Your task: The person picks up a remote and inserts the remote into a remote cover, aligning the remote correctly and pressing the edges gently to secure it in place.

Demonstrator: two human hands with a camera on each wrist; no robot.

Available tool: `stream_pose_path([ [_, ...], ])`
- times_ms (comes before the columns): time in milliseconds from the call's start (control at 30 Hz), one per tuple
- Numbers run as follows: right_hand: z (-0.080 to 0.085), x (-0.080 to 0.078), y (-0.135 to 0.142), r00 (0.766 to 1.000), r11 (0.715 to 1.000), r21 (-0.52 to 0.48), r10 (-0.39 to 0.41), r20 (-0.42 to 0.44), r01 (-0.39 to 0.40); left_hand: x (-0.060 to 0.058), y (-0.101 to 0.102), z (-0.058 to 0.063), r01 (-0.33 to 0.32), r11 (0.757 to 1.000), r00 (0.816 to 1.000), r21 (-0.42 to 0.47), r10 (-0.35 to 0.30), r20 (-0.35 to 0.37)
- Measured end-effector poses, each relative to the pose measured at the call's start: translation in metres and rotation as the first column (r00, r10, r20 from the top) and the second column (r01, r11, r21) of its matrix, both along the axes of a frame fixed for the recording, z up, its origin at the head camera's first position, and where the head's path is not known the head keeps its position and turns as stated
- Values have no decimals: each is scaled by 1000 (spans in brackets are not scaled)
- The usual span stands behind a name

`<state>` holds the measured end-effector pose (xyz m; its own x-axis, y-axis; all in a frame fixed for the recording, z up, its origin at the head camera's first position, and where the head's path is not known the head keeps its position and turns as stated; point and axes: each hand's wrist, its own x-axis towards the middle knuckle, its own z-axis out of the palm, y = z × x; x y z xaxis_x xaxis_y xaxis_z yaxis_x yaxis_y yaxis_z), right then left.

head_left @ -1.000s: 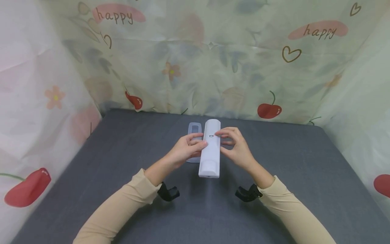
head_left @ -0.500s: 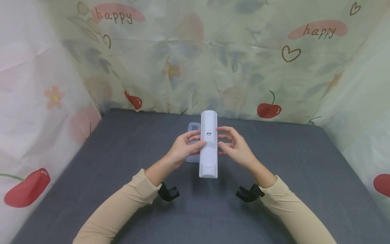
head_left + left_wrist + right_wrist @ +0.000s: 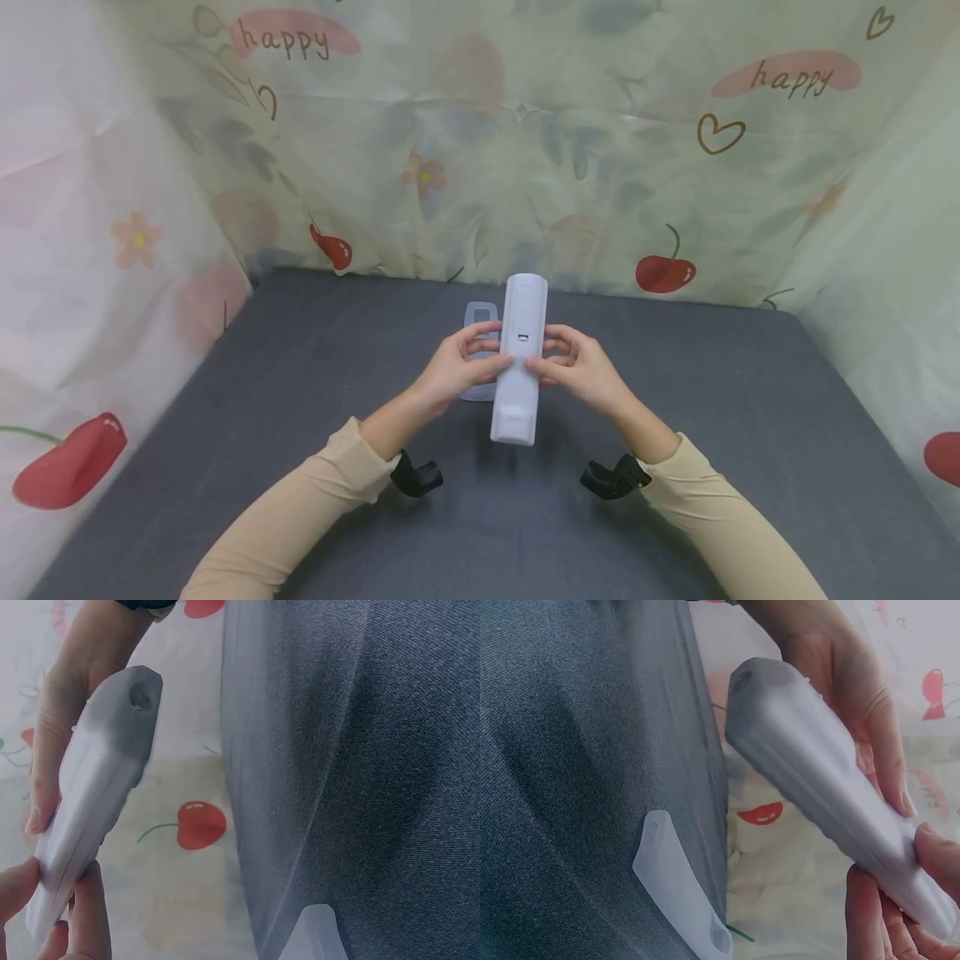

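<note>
A long white remote control (image 3: 519, 392) is held up above the table, its back with a small latch slot facing the head camera. My left hand (image 3: 459, 362) grips its left edge, thumb on the back and fingers behind. On the opposite edge my right hand (image 3: 581, 360) holds it too, thumb tip on the back just below the slot. In the left wrist view the remote control (image 3: 105, 772) shows its end with a round recess. Its button side is mostly turned away. Behind my left hand lies a translucent remote-shaped sleeve (image 3: 671, 881), partly hidden in the head view.
The table is covered with dark grey cloth (image 3: 697, 400). A patterned curtain (image 3: 480, 167) hangs along the back edge, with more at both sides. Black wrist mounts (image 3: 416, 475) sit at the cuffs of both beige sleeves (image 3: 300, 500).
The remote control has tipped, so its back shows at a different slant and its far end stands higher. My right thumb has moved from its side edge onto its back.
</note>
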<state>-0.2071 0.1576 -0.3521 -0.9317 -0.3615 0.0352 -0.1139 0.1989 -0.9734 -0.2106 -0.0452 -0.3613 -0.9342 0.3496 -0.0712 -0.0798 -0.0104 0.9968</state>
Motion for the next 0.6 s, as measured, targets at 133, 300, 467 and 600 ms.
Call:
stream_pose_path([
  [133,-1,-1,0,1000,1000,11,8,2,-8,1,0,-1,2,1000,1000,-21,-2,-11],
  [300,-2,-1,1,1000,999,49,8,-3,-8,0,1,-3,4,999,1000,-49,-5,-13],
  [467,-2,-2,2,1000,997,78,6,3,-6,-1,1,-3,14,997,1000,-70,-14,-6],
  [600,-3,-2,3,1000,997,83,7,8,-8,-1,1,-3,24,997,1000,-71,-25,-9],
])
